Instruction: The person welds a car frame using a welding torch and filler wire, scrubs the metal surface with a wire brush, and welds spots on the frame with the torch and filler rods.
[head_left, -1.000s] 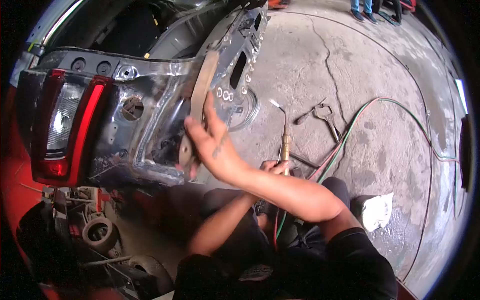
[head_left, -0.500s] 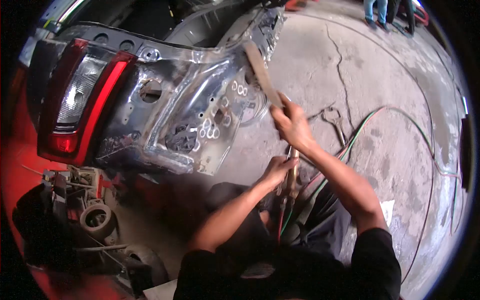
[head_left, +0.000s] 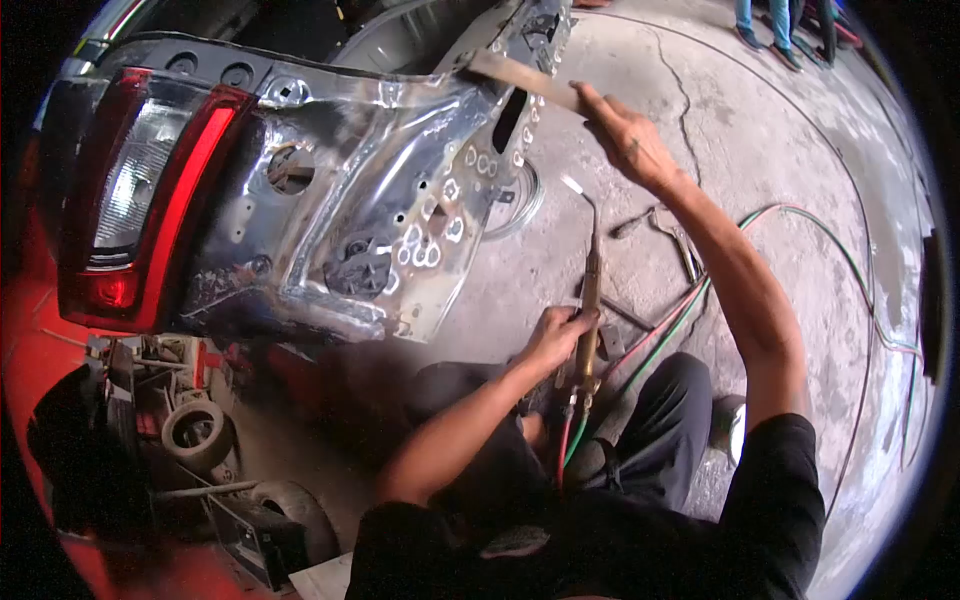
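My left hand [head_left: 556,340] is closed around a brass gas welding torch [head_left: 590,290], held upright above my lap. A small bright flame shows at its bent tip. Raised at the upper right, my right hand [head_left: 632,142] grips the pale wooden handle of a hammer [head_left: 530,80]. The hammer's dark far end is at the upper edge of the bare metal car body panel [head_left: 390,190]; whether it touches cannot be made out. Ring-shaped weld marks, holes and a long seam cover the panel. A red and clear tail light [head_left: 150,190] is fitted at its left.
Red and green hoses [head_left: 690,295] run from the torch across the concrete floor [head_left: 780,300]. Locking pliers [head_left: 675,240] and a coil of wire [head_left: 520,205] lie on the floor. Dusty metal parts [head_left: 195,430] sit below the panel. Other people's legs [head_left: 765,20] stand at the top right.
My right hand has moved up and right, swinging the hammer toward a flatter angle, its far end now at the panel's upper edge. My left hand stays nearly still; the torch tip is now uncovered.
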